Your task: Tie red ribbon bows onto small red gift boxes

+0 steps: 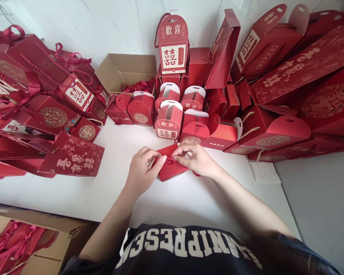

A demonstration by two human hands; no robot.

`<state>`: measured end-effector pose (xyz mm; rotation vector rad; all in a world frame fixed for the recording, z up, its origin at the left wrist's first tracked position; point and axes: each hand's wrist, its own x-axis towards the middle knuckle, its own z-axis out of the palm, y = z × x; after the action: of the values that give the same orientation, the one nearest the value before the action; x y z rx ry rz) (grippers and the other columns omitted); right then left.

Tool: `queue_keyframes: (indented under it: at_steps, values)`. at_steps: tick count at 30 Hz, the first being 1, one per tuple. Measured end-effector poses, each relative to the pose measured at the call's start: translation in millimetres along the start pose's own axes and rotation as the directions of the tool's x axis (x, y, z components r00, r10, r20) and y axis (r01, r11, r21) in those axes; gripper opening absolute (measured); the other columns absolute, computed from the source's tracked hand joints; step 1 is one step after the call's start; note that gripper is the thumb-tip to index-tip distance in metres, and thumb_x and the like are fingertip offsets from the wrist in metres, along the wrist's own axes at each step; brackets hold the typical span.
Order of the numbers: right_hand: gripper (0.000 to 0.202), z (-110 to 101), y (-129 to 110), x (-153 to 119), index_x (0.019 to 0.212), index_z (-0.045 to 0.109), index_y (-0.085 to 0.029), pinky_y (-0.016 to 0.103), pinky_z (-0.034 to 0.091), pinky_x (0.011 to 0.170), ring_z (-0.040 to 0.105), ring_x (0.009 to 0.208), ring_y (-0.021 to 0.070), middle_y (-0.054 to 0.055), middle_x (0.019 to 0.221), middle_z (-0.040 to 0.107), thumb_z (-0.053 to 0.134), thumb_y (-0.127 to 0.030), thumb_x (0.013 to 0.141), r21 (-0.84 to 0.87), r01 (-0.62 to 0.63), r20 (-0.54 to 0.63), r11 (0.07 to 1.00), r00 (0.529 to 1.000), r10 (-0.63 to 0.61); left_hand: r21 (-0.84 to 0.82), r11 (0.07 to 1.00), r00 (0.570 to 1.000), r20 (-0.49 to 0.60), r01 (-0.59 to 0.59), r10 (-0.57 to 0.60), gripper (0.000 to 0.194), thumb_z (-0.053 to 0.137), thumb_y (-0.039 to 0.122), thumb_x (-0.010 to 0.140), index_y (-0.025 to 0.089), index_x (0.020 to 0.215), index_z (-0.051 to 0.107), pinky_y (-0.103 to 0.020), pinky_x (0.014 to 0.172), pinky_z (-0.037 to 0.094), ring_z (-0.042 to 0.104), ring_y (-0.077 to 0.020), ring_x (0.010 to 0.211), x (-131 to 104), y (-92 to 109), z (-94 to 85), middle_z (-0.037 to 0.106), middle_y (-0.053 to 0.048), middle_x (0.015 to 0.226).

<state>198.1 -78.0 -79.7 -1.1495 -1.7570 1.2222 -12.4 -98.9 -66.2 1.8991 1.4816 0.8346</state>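
Observation:
A small red gift box rests on the white table in front of me. On its top is a dark red ribbon, gathered in the middle. My left hand pinches the ribbon from the left with thumb and forefinger. From the other side, my right hand is closed on the ribbon too, fingers bent and thumb pressed in. Both hands hide parts of the box, and the exact shape of the ribbon between the fingertips is too small to make out.
Small red boxes stand just beyond my hands. Larger red boxes pile up at right, more boxes at left. An open cardboard carton holds ribbon at the back. Another carton with ribboned boxes sits below the table's left edge.

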Motion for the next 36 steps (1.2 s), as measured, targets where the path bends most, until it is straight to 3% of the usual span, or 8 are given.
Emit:
queue_keyframes:
  at_steps: [4, 8, 18, 23, 28, 30, 33, 36]
  values:
    - [0.009, -0.1, -1.0, -0.5, 0.085, 0.074, -0.018, 0.029, 0.045, 0.070, 0.055, 0.080, 0.0157, 0.003, 0.086, 0.058, 0.066, -0.022, 0.084, -0.006, -0.006, 0.008, 1.000, 1.000, 0.006, -0.098, 0.994, 0.998, 0.053, 0.043, -0.037, 0.015, 0.062, 0.031, 0.088, 0.020, 0.081, 0.066, -0.026, 0.059, 0.044, 0.051, -0.0107, 0.064, 2.1, -1.7, 1.3, 0.054, 0.001, 0.079]
    - [0.007, 0.5, -1.4, -0.7, 0.082, 0.071, -0.018, 0.028, 0.043, 0.067, 0.054, 0.077, 0.0145, 0.002, 0.086, 0.056, 0.064, -0.019, 0.081, -0.005, -0.020, -0.003, 1.000, 1.000, 0.020, -0.108, 0.993, 0.995, 0.095, 0.043, -0.033, 0.013, 0.062, 0.028, 0.088, 0.020, 0.079, 0.064, -0.025, 0.060, 0.045, 0.054, -0.0111, 0.068, 1.3, -5.4, -2.6, 0.055, 0.001, 0.081]
    - [0.003, -4.2, 0.6, 0.4, 0.069, 0.059, -0.019, 0.029, 0.043, 0.071, 0.054, 0.076, 0.0149, 0.000, 0.083, 0.055, 0.058, -0.016, 0.069, -0.010, -0.122, -0.065, 0.992, 0.990, 0.121, -0.002, 0.996, 0.984, 0.156, -0.090, 0.089, 0.014, 0.059, 0.021, 0.088, 0.019, 0.074, 0.057, -0.028, 0.066, 0.045, 0.053, -0.0135, 0.072, -3.0, -4.8, -19.7, 0.056, -0.001, 0.080]
    - [0.004, -5.0, -5.0, -1.0, 0.065, 0.056, -0.020, 0.031, 0.044, 0.070, 0.055, 0.074, 0.0165, 0.000, 0.081, 0.058, 0.058, -0.017, 0.066, -0.115, -0.180, -0.132, 0.977, 0.977, 0.164, 0.032, 0.986, 0.979, 0.129, -0.162, 0.156, 0.014, 0.055, 0.019, 0.089, 0.019, 0.075, 0.056, -0.029, 0.070, 0.044, 0.054, -0.0148, 0.074, -6.0, -4.2, -17.7, 0.057, -0.002, 0.081]
    - [0.006, -8.9, -5.8, -2.6, 0.067, 0.057, -0.021, 0.031, 0.045, 0.069, 0.055, 0.073, 0.0162, 0.001, 0.080, 0.058, 0.059, -0.016, 0.069, -0.197, -0.131, -0.125, 0.972, 0.986, 0.108, 0.227, 0.958, 0.984, 0.017, -0.178, 0.179, 0.014, 0.056, 0.022, 0.090, 0.020, 0.077, 0.060, -0.033, 0.079, 0.041, 0.057, -0.0149, 0.075, -5.5, -6.7, -19.0, 0.061, -0.001, 0.080]
    - [0.005, -13.5, -6.3, -3.1, 0.073, 0.059, -0.021, 0.030, 0.045, 0.067, 0.056, 0.072, 0.0159, 0.001, 0.080, 0.060, 0.061, -0.022, 0.077, -0.167, -0.098, -0.063, 0.981, 0.994, 0.089, 0.295, 0.946, 0.989, -0.019, -0.137, 0.149, 0.016, 0.057, 0.027, 0.091, 0.020, 0.077, 0.061, -0.032, 0.078, 0.040, 0.058, -0.0152, 0.075, -4.0, -7.5, -20.1, 0.064, -0.001, 0.082]
    - [0.016, -22.9, -13.5, -7.7, 0.083, 0.060, -0.021, 0.029, 0.046, 0.060, 0.058, 0.067, 0.0149, 0.001, 0.081, 0.064, 0.061, -0.036, 0.088, -0.113, -0.085, -0.002, 0.990, 0.996, 0.086, 0.365, 0.931, 0.997, -0.077, 0.019, 0.010, 0.030, 0.050, 0.039, 0.095, 0.020, 0.077, 0.064, -0.032, 0.072, 0.040, 0.059, -0.0170, 0.073, -2.4, -9.7, -20.3, 0.068, -0.003, 0.083]
    - [0.013, -35.2, -29.7, -20.9, 0.091, 0.063, -0.023, 0.032, 0.051, 0.068, 0.063, 0.080, 0.0190, 0.005, 0.092, 0.066, 0.060, -0.035, 0.092, -0.142, 0.045, -0.130, 0.989, 0.989, -0.063, 0.371, 0.904, 0.977, -0.062, 0.213, -0.204, 0.051, 0.037, 0.051, 0.098, 0.020, 0.070, 0.066, -0.033, 0.069, 0.040, 0.063, -0.0222, 0.074, -2.0, -16.2, -19.5, 0.070, -0.007, 0.078]
